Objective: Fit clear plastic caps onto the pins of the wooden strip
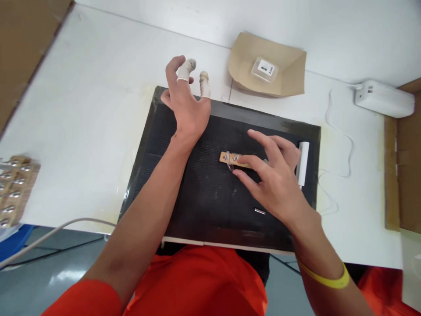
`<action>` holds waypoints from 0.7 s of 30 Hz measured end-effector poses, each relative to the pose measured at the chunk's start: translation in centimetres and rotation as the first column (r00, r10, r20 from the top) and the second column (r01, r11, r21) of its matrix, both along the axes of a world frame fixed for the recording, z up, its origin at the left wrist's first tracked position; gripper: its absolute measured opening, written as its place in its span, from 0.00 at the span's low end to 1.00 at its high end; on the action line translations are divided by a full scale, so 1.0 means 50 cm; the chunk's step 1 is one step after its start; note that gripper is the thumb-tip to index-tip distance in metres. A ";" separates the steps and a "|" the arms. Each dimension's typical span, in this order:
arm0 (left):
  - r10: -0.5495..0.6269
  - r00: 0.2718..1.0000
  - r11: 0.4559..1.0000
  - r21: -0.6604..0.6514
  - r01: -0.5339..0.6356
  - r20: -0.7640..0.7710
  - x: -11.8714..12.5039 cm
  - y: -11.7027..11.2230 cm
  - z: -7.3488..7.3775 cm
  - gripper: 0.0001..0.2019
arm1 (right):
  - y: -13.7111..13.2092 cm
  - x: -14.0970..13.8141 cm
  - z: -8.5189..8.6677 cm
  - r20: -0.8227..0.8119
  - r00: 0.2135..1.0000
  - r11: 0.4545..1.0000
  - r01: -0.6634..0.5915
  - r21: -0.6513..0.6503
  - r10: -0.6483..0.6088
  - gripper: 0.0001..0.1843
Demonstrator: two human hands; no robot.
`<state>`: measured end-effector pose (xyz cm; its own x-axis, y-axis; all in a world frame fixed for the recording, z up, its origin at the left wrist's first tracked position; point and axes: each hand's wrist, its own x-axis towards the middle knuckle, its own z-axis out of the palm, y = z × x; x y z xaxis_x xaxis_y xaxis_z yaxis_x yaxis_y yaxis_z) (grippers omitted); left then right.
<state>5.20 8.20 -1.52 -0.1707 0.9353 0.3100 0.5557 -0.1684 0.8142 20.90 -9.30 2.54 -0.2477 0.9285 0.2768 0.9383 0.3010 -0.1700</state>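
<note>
My left hand (190,103) is raised over the far left edge of the black mat (210,206), fingers apart and nothing in them. Pale rubber finger cots (204,84) cover two of its digits. At the middle of the mat lies a narrow wooden strip (223,157) with shiny round metal studs. A small clear plastic piece (229,163) sits across its left part. My right hand (272,173) hovers over the strip's right part, fingers spread, the index fingertip at the strip and the thumb just below it. Whether they touch it, I cannot tell.
A small metal pin (259,211) and a white cylinder (303,164) are on the mat. Behind it stands a brown paper tray (240,57) holding a clear plastic box (264,70). A white device (384,98) with a cable is at right, studded wooden strips (16,188) at left.
</note>
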 end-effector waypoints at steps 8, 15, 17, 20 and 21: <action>0.024 0.999 1.000 0.019 -0.023 -0.036 0.006 0.002 0.000 0.15 | -0.071 -0.110 -0.025 0.078 0.897 0.875 0.402 0.270 -0.436 0.13; 0.013 0.998 0.996 0.091 -0.008 -0.060 0.004 0.000 -0.008 0.15 | -0.062 -0.204 -0.075 0.010 0.719 0.705 0.679 0.206 -0.695 0.10; 0.003 0.998 0.996 0.090 0.003 -0.067 0.002 0.001 -0.010 0.14 | -0.057 -0.216 -0.086 -0.010 0.682 0.667 0.717 0.201 -0.731 0.10; -0.002 0.997 0.995 0.098 0.010 -0.079 0.003 0.001 -0.011 0.15 | -0.052 -0.221 -0.094 -0.031 0.655 0.637 0.744 0.200 -0.755 0.10; -0.003 0.997 0.994 0.108 0.012 -0.080 0.004 0.001 -0.010 0.15 | -0.051 -0.221 -0.095 -0.034 0.655 0.637 0.745 0.197 -0.755 0.10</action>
<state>5.42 8.25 -2.04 -0.1342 0.8966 0.4220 0.6166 -0.2578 0.7439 9.85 -11.87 -2.19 0.4948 0.7358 0.4624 0.8601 -0.4907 -0.1394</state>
